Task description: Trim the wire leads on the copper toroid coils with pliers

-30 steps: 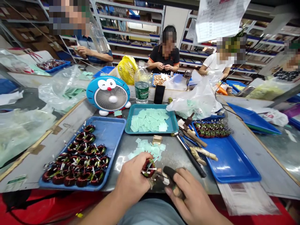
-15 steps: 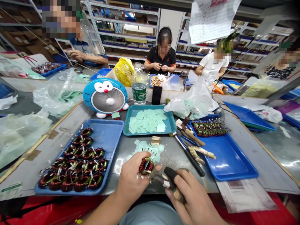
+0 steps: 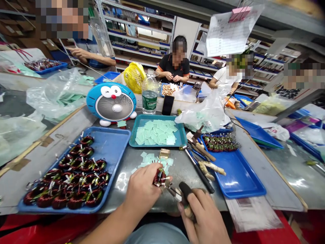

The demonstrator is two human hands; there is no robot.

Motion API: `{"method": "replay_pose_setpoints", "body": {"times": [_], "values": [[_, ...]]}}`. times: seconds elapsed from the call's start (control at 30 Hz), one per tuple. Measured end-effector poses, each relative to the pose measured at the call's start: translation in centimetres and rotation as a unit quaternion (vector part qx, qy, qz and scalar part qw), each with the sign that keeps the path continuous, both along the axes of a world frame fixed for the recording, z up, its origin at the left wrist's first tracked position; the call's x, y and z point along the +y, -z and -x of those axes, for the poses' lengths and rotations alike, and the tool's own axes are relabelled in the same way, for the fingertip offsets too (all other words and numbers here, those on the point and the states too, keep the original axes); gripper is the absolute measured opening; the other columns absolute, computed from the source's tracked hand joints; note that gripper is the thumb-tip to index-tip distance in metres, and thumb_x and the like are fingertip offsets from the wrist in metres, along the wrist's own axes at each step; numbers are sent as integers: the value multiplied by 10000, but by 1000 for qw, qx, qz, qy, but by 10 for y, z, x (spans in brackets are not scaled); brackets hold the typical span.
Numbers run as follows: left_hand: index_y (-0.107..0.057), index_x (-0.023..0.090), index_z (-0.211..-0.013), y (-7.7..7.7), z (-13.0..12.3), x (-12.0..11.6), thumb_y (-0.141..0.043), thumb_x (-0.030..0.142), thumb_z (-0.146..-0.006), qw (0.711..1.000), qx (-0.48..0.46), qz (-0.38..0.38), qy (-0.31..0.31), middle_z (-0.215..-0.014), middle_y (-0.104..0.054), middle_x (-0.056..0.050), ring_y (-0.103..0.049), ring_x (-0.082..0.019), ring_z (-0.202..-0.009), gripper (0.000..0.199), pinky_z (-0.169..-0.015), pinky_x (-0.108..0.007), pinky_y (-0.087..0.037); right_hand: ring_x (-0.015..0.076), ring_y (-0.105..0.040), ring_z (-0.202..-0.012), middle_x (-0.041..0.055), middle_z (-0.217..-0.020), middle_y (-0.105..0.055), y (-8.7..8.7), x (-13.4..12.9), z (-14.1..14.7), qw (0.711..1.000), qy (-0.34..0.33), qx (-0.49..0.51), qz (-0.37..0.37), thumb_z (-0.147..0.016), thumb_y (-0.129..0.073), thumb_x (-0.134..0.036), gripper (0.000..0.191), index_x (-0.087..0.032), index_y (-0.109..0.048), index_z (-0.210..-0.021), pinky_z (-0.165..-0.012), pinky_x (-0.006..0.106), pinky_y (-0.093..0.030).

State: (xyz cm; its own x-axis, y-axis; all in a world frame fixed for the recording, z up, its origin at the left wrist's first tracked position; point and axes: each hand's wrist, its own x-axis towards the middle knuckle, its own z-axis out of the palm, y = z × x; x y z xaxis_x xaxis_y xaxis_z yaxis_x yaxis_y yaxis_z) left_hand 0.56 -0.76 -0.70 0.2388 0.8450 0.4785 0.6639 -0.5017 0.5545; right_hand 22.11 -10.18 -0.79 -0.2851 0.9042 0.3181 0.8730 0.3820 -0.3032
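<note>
Between the fingers of my left hand [image 3: 142, 188] is a wire-wound toroidal coil [image 3: 159, 177] with dark red-brown windings. It is held on edge, with thin leads sticking out at its top. My right hand [image 3: 207, 215] is closed around pliers [image 3: 175, 194] with a thick dark grip. Their jaws point left and meet the coil's lower right side; whether they pinch a lead there is too small to make out. Behind the coil, pale green paper squares [image 3: 149, 158] and a small wooden block [image 3: 164, 153] lie on the metal tabletop.
At left, a blue tray [image 3: 114, 142] holds several finished-looking coils [image 3: 87, 164]. A teal tray [image 3: 132, 137] of green squares stands ahead. A hammer [image 3: 200, 171] and other tools lie right, beside another blue tray [image 3: 240, 176] with coils. A fan [image 3: 116, 108], bottle [image 3: 149, 98] and co-workers are beyond.
The coil has turned in my left hand, so its central opening shows less. The pliers' jaws have come up against its lower right side. The whole view has shifted slightly.
</note>
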Motion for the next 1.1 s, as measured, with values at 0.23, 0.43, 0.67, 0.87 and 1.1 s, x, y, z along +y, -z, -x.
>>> {"method": "replay_pose_setpoints", "body": {"times": [0.23, 0.43, 0.67, 0.87, 1.1], "values": [[-587, 232, -957, -10, -4, -3, -714, 313, -885, 995, -40, 87, 27, -707, -680, 35, -653, -168, -597, 168, -562, -255, -475, 225, -624, -763, 49, -899, -628, 7, -1, 5, 997, 8, 73, -7, -934, -574, -155, 138, -250, -537, -1027, -658, 325, -525], [-602, 227, -892, -21, -2, -5, -763, 275, -795, 977, -94, 133, 137, -716, -656, 47, -597, -134, -585, 194, -573, -233, -450, 165, -606, -685, -1, -783, -606, -19, 9, -9, 982, -36, 156, 105, -919, -645, -224, 108, -235, -545, -880, -611, 252, -495], [-577, 218, -913, -29, 1, -2, -791, 349, -809, 920, -149, 294, 212, -750, -649, 30, -575, -147, -642, 271, -599, -239, -434, 149, -586, -700, -30, -787, -623, -64, 37, -24, 902, -78, 274, 325, -950, -671, -313, 112, -217, -625, -914, -614, 232, -477], [-519, 210, -898, -35, -1, -3, -831, 341, -760, 856, -204, 420, 223, -695, -514, 78, -424, -109, -609, 365, -555, -214, -351, 180, -571, -867, 3, -944, -603, -51, 36, -25, 952, -81, 151, 255, -931, -669, -219, 131, -231, -543, -900, -752, 288, -458], [-533, 208, -916, -43, 1, -1, -823, 358, -773, 872, -154, 417, 204, -718, -499, 78, -401, -121, -646, 356, -581, -232, -338, 178, -562, -866, -3, -943, -584, -40, 34, -25, 954, -100, 141, 245, -960, -639, -233, 138, -240, -505, -930, -754, 301, -432]]}}
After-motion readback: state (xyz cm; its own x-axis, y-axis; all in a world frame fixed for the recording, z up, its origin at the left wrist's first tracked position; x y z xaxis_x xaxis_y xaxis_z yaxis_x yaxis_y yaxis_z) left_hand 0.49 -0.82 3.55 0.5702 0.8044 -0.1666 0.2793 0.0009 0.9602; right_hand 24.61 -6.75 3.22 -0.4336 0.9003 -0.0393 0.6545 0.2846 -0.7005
